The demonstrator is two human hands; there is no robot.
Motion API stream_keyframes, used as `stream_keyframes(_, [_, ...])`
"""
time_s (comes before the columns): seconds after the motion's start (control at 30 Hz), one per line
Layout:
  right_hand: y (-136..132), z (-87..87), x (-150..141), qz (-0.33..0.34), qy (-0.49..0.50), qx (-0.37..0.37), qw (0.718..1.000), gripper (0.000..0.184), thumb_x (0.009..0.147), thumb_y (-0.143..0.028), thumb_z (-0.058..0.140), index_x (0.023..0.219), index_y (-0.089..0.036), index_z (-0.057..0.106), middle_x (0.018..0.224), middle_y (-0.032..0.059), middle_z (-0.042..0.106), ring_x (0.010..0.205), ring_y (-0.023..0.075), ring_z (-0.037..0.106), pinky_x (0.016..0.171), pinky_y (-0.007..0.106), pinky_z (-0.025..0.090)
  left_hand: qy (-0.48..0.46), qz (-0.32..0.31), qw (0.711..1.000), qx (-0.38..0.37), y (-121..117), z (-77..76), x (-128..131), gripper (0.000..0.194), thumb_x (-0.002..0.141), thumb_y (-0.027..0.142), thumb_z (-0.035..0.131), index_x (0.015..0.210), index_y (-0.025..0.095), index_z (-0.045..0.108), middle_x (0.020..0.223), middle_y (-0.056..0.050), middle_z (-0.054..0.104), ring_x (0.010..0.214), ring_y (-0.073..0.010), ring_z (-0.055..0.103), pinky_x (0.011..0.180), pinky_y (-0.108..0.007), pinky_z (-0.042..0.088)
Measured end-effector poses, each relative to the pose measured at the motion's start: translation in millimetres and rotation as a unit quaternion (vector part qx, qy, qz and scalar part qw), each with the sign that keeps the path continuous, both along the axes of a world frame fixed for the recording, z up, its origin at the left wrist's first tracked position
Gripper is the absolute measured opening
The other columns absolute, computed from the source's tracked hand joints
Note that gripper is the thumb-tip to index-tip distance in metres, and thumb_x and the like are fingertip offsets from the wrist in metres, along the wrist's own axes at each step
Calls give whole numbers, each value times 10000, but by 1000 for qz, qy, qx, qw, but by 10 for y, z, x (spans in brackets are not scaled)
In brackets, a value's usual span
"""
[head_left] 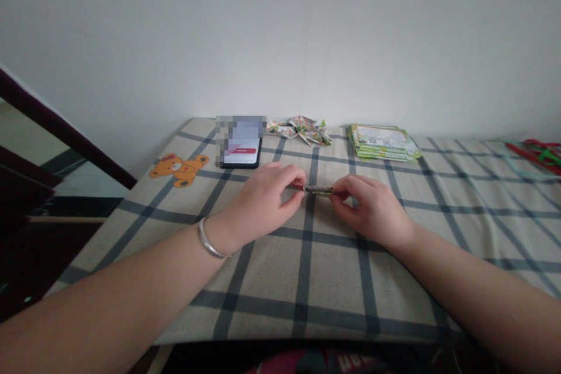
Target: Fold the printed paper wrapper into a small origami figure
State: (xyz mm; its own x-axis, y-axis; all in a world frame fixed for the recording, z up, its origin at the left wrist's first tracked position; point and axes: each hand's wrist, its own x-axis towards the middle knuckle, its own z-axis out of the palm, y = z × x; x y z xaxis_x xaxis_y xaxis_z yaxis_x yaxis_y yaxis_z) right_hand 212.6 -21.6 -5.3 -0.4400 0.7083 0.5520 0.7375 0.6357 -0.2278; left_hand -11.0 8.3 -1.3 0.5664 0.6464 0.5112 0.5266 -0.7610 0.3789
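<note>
the fingers of the left hand (263, 196) close in a pinch on one end of a slim patterned strip (319, 190), thumb nearer the body and the other fingers curled over from the far side. the fingers of the right hand (374, 210) pinch the opposite end the same way, so the strip lies level between the two hands. holding it by both ends probably keeps it straight and steady; whether it is folded paper or a wrapper is too small to tell. it is seen nearly edge-on, just above or touching the checked tablecloth (280, 263).

a silver bangle (210, 239) sits on the left wrist. beyond the left hand, a phone (241, 155) lies face up with its screen lit, likely angled for easy viewing, and a bear figure (179, 169) is beside it on the cloth. crumpled-looking, pointed printed pieces (302, 130) are grouped near the wall (302, 41), right of the phone. a stack of green printed sheets (383, 143) lies beyond the right hand, seemingly within easy reach. red and green items (543, 155) rest at the far right of the worktop.
</note>
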Motion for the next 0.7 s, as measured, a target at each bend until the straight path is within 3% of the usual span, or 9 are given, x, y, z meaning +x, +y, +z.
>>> stream_keyframes(0.07, [0, -8, -7, -7, 9, -9, 1000, 74, 821, -163, 547, 753, -187, 534, 680, 6, 596, 595, 126, 551, 543, 229, 404, 21, -3, 999, 48, -7, 0, -1, 90, 855, 175, 580, 943, 189, 565, 889, 10, 663, 884, -161, 607, 1004, -397, 416])
stream_keyframes(0.17, [-1, -17, -19, -7, 21, -24, 999, 93, 828, -177, 558, 742, -188, 526, 668, -2, 587, 581, 118, 536, 536, 223, 388, 45, -9, 996, 80, -15, -9, 6, 26, 890, 192, 560, 903, 194, 583, 866, 29, 676, 840, -144, 617, 1047, -406, 380])
stream_keyframes(0.47, [-20, -15, -33, -12, -3, -37, 999, 166, 868, -282, 596, 751, -183, 531, 627, -26, 529, 537, 97, 473, 517, 225, 311, 13, -10, 999, 50, 9, -61, 24, 34, 878, 227, 624, 864, 196, 616, 850, 43, 700, 831, -138, 637, 1043, -389, 387])
stream_keyframes(0.7, [-11, 8, -57, 38, 1, -37, 999, 227, 893, -214, 553, 691, -184, 452, 600, -49, 431, 540, 79, 394, 513, 224, 258, 2, 26, 998, 53, -67, -33, 61, 58, 857, 228, 643, 841, 196, 598, 819, 63, 699, 781, -122, 641, 1085, -410, 350])
